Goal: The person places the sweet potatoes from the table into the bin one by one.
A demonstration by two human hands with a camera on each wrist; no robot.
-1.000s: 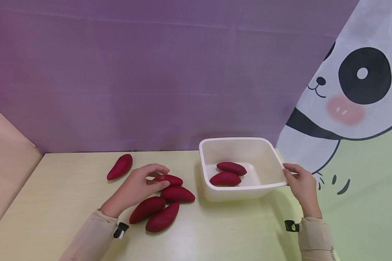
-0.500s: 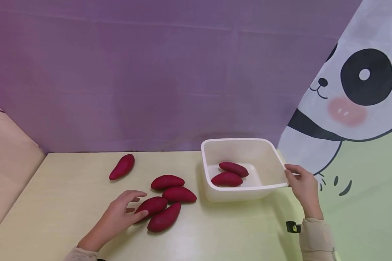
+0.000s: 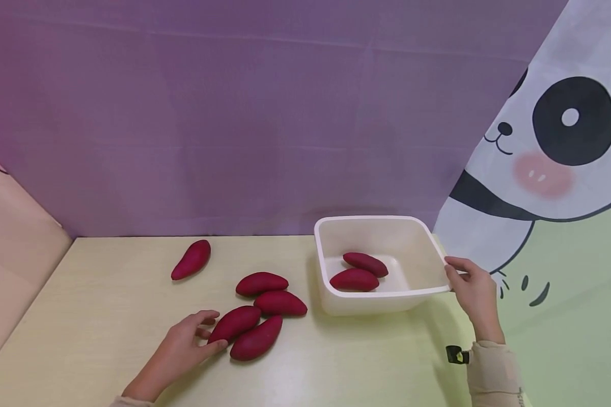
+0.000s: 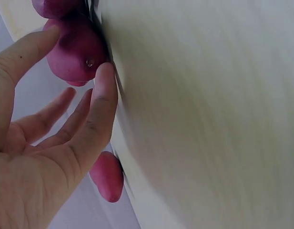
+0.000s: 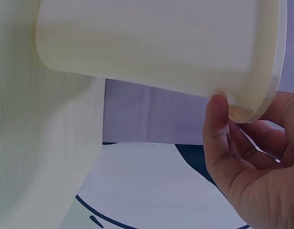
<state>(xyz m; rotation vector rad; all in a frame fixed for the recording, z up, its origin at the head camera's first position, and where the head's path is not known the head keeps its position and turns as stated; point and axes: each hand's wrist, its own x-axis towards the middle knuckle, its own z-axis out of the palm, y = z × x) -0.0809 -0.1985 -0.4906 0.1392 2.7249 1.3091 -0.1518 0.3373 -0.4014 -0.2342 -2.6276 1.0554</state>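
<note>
Sweet potato (image 3: 236,322) is partly hidden at its left by your loosely spread left hand (image 3: 187,342). Your right hand (image 3: 472,288) pinches white tub (image 3: 369,304).

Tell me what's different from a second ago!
The left hand moved off the back red piece in the bunch, coming nearer and a little left, to the bunch's leftmost red piece. The right hand still holds the white tub; the red pieces stayed put.

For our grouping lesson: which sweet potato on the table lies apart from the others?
The sweet potato at the back left of the table: it lies alone, while the other four there cluster beside the left hand.
</note>
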